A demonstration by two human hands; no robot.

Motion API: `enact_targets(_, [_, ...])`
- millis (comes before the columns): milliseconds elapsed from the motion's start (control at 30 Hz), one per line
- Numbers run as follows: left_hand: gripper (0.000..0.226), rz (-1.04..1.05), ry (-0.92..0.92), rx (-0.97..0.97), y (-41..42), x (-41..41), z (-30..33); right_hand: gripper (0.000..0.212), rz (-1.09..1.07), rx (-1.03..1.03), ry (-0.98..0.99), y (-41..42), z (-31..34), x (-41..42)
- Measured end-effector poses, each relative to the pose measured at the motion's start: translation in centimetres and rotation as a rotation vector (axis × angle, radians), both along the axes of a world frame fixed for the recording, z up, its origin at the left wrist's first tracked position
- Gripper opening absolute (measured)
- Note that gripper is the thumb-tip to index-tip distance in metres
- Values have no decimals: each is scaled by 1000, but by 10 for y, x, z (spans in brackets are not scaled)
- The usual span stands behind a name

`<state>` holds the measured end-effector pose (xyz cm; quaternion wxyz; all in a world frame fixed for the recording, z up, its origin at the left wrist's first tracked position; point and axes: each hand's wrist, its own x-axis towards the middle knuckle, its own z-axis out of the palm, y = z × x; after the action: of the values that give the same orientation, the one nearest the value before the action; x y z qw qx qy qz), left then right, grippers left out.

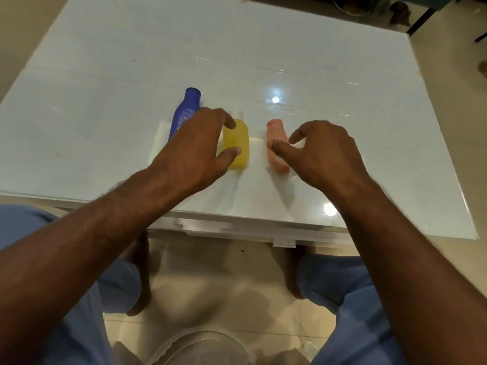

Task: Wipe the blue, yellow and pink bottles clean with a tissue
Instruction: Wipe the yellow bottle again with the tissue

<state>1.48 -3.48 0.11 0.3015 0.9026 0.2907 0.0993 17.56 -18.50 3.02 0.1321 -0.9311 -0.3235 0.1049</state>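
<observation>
Glossy white table (290, 48) with two lamp glares; beige tiled floor (224, 285) below; dark furniture legs (421, 19) at far right; clear plastic stool (203, 346) underneath.

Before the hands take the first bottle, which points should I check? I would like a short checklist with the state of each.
1. Blue bottle, yellow bottle and pink bottle all on the table: ok.
2. Tissue visible under the bottles: cannot tell, only a pale sheet shows.
3. Left hand empty: ok.
4. Right hand empty: ok.
5. Tissue in a hand for wiping: not ok.
</observation>
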Motion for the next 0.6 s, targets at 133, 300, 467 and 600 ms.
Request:
enact_targets(133, [63, 117, 2, -177, -5, 7, 1, 44, 93, 223, 187, 12, 4, -13])
enact_targets(300, [63, 132, 70, -268, -12, 10, 0, 61, 203, 37, 284, 22, -10, -24])
enact_targets(467, [57, 191, 25, -386, -12, 11, 3, 53, 212, 17, 284, 24, -19, -28])
enact_targets(600, [56, 273, -13, -496, -11, 11, 4, 48, 198, 39, 309, 24, -20, -29])
